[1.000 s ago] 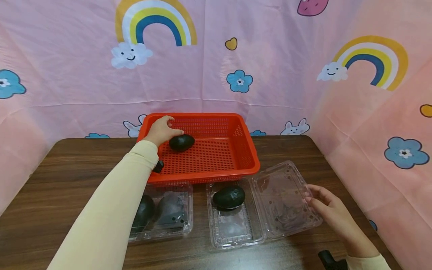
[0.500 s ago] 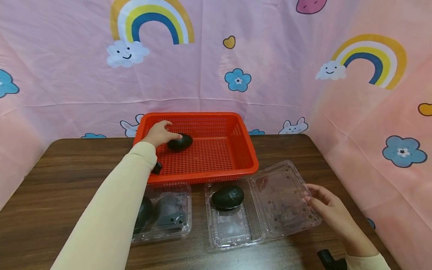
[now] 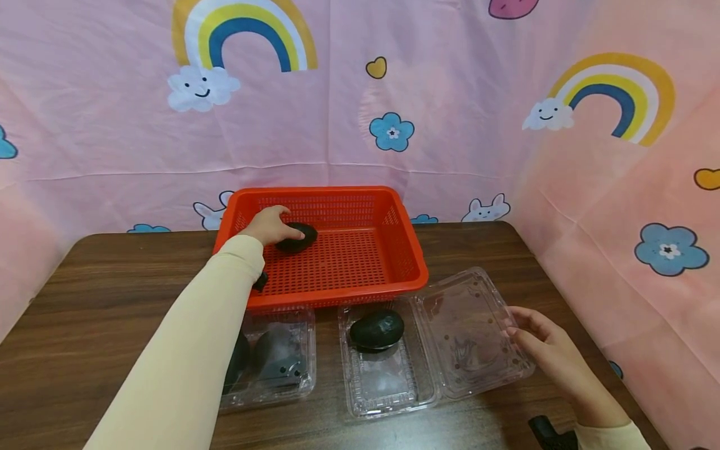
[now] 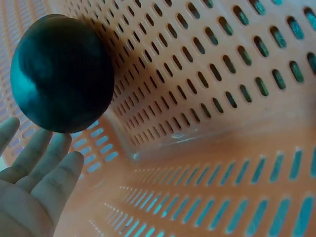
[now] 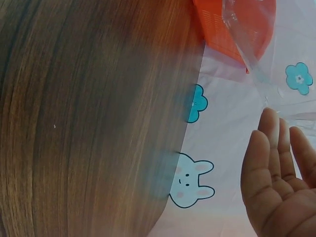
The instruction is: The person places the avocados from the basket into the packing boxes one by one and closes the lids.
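My left hand [image 3: 272,226] reaches into the red plastic basket [image 3: 337,295], its thumb over a dark green avocado [image 3: 304,236]. In the left wrist view, the extended fingers [image 4: 44,173] come right up to the underside of the avocado [image 4: 61,74]. At the right, my right hand [image 3: 542,340] pinches the outer edge of a clear plastic lid [image 3: 467,337] between thumb and fingers. That lid is hinged to an opened clamshell box [image 3: 388,409], where one avocado [image 3: 377,329] lies at the far end. In the right wrist view, the fingertips meet the lid's edge.
A second clear clamshell box [image 3: 309,375] with dark green avocados inside stands at the left, partly hidden by my left sleeve [image 3: 185,344]. Both boxes sit before the basket on a dark wooden table [image 3: 112,281]. Printed cloth [image 3: 349,94] hangs behind and at the right.
My left hand has lowered slightly and closed in on the avocado in the basket, its thumb further over it. The right hand and lid stay nearly still; the whole view shifts slightly.
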Demonstrator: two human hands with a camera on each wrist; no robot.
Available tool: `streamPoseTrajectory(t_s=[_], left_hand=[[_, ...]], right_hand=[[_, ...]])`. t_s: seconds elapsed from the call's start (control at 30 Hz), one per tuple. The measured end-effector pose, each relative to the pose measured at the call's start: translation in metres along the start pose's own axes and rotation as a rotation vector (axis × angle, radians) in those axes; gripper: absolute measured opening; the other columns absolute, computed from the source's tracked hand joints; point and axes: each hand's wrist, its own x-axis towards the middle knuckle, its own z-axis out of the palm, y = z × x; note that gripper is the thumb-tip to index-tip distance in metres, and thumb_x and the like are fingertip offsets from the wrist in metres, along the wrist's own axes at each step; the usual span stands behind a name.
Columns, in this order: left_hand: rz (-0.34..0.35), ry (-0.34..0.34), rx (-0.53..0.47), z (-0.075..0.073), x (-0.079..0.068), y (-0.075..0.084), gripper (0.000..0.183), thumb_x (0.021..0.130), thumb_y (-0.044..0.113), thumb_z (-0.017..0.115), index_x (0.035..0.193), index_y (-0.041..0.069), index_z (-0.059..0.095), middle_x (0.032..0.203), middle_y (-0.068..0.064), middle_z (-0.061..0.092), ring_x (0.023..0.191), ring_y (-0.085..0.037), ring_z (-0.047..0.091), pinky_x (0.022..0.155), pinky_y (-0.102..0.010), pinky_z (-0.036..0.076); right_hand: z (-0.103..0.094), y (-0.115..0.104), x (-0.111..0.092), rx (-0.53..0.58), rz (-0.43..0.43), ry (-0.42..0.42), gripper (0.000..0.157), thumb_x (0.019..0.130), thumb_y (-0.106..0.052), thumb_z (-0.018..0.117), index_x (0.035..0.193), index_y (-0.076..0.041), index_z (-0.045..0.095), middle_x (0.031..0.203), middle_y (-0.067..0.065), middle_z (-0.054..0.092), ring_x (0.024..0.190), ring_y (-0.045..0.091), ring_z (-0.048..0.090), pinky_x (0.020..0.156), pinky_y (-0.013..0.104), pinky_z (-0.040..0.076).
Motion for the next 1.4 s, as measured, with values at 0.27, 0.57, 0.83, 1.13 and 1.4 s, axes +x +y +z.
streamPoseTrajectory(t_s=[0.27,0.57,0.83,1.13,1.4], left_hand=[[0.012,-0.038,0.032,0.0023,0.0052,-0.0008,0.076,0.088,0.027,0.068,0.146,-0.007,0.031,0.146,-0.029,0.034,0.132,-0.043,0.036,0.108,-0.052,0.033],[0.007,-0.068,0.059,0.0049,0.0037,0.0002,0.076,0.087,0.026,0.069,0.144,-0.008,0.033,0.142,-0.030,0.039,0.126,-0.043,0.041,0.106,-0.052,0.035],[-0.004,-0.063,0.044,0.0080,0.0071,0.0003,0.072,0.087,0.022,0.070,0.141,-0.009,0.036,0.137,-0.030,0.044,0.118,-0.041,0.046,0.103,-0.050,0.039],[-0.011,-0.060,0.081,0.0068,0.0068,0.0025,0.069,0.087,0.018,0.069,0.142,-0.008,0.036,0.138,-0.030,0.043,0.120,-0.043,0.046,0.102,-0.049,0.041],[-0.018,-0.065,0.076,0.0064,0.0054,0.0035,0.069,0.087,0.015,0.069,0.143,-0.007,0.035,0.139,-0.030,0.042,0.120,-0.043,0.046,0.101,-0.050,0.042]], right_hand=[[0.0005,-0.0009,0.0004,-0.016,0.006,-0.006,0.045,0.100,-0.021,0.053,0.139,0.000,0.044,0.123,0.016,0.056,0.092,0.000,0.058,0.073,0.025,0.052],[0.0010,-0.0014,0.0001,-0.029,0.024,-0.009,0.047,0.100,-0.022,0.053,0.139,0.001,0.043,0.125,0.017,0.055,0.093,-0.003,0.057,0.075,0.024,0.052],[0.0005,-0.0022,0.0000,-0.042,0.050,-0.018,0.048,0.100,-0.024,0.052,0.140,0.001,0.041,0.128,0.019,0.053,0.093,-0.004,0.056,0.075,0.024,0.051],[-0.0001,-0.0030,0.0003,-0.025,0.055,-0.021,0.047,0.101,-0.024,0.052,0.140,0.000,0.042,0.127,0.017,0.054,0.094,-0.003,0.056,0.075,0.024,0.051],[0.0008,-0.0037,0.0018,-0.011,0.033,-0.012,0.045,0.100,-0.022,0.052,0.139,0.000,0.043,0.120,0.011,0.056,0.093,-0.002,0.057,0.075,0.024,0.052]])
